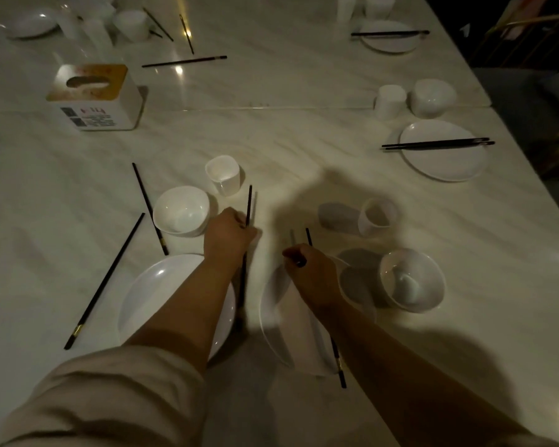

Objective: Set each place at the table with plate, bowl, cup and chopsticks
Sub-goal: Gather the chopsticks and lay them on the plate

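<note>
My left hand (228, 235) is closed around one black chopstick (249, 201) that runs upright between two white plates. My right hand (313, 272) grips another black chopstick (339, 366) over the right plate (273, 304). The left plate (152, 291) lies under my left forearm. A white bowl (181, 210) and a cup (223, 174) stand beyond the left plate. Right of my right hand are a second bowl (412, 280) and a cup (376, 217). Two loose chopsticks (104, 282) (149, 208) lie left of the left plate.
A tissue box (94, 98) stands at the left. Along the right table edge lie a plate with chopsticks across it (442, 153), a cup (389, 101) and a bowl (431, 96). More plates, cups and stray chopsticks (184, 61) sit at the far end.
</note>
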`<action>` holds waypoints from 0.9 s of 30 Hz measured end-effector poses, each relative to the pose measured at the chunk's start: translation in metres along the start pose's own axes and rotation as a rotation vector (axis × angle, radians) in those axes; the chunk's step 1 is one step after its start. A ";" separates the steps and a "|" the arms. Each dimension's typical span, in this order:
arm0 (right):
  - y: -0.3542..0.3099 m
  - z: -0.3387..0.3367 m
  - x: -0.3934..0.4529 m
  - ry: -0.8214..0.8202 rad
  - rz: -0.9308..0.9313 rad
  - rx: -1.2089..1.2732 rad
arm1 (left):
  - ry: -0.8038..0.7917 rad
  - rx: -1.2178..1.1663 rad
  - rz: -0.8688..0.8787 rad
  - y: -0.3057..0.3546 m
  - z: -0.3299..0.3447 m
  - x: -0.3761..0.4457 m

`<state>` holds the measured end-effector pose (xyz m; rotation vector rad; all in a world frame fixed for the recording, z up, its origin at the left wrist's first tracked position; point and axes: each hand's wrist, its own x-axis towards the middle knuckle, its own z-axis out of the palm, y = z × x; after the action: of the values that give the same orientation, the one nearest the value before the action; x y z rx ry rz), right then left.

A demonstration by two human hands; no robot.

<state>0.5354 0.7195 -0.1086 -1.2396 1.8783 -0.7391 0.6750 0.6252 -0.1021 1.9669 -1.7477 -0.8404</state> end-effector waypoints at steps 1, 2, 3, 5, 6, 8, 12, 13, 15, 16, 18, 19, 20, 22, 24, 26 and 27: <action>-0.002 0.000 0.001 -0.024 0.006 0.016 | 0.038 -0.059 0.023 0.007 -0.004 0.000; -0.004 0.000 0.002 -0.047 0.016 0.050 | 0.071 -0.116 0.042 0.014 -0.007 -0.001; -0.007 0.000 0.002 -0.065 0.033 0.104 | 0.088 -0.164 0.055 0.021 -0.010 -0.003; -0.014 0.001 0.002 -0.089 0.074 0.216 | 0.079 -0.218 0.061 0.034 -0.015 -0.008; -0.017 0.002 0.002 -0.089 0.079 0.244 | 0.063 -0.239 0.046 0.038 -0.015 -0.010; -0.021 -0.001 0.000 -0.066 0.061 0.247 | 0.024 -0.314 -0.003 0.042 -0.011 -0.016; -0.011 -0.013 -0.012 -0.028 0.086 0.140 | -0.076 -0.396 -0.009 0.035 0.006 -0.035; -0.005 -0.017 -0.016 -0.003 0.102 0.098 | -0.097 -0.367 0.011 0.031 0.012 -0.041; 0.008 -0.028 -0.023 0.076 0.123 0.008 | -0.104 -0.210 0.062 0.020 0.026 -0.054; 0.015 -0.033 -0.028 0.116 0.133 -0.042 | -0.099 -0.140 0.085 0.014 0.031 -0.061; 0.025 -0.042 -0.035 0.170 0.137 -0.102 | -0.112 -0.088 0.114 0.003 0.041 -0.074; 0.030 -0.045 -0.038 0.180 0.137 -0.121 | -0.120 -0.082 0.117 0.000 0.044 -0.080; 0.033 -0.048 -0.041 0.188 0.134 -0.142 | -0.126 -0.079 0.104 -0.002 0.046 -0.086; 0.038 -0.049 -0.046 0.182 0.125 -0.177 | -0.114 -0.074 0.092 -0.005 0.049 -0.097; 0.045 -0.048 -0.048 0.157 0.110 -0.192 | -0.078 -0.064 0.111 -0.007 0.053 -0.102; 0.050 -0.045 -0.050 0.139 0.093 -0.197 | -0.058 -0.073 0.108 -0.007 0.055 -0.105; 0.053 -0.044 -0.051 0.131 0.084 -0.203 | -0.055 -0.078 0.103 -0.006 0.055 -0.106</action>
<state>0.4856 0.7886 -0.1122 -1.2525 2.1430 -0.6090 0.6385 0.7360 -0.1282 1.8044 -1.8020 -0.9208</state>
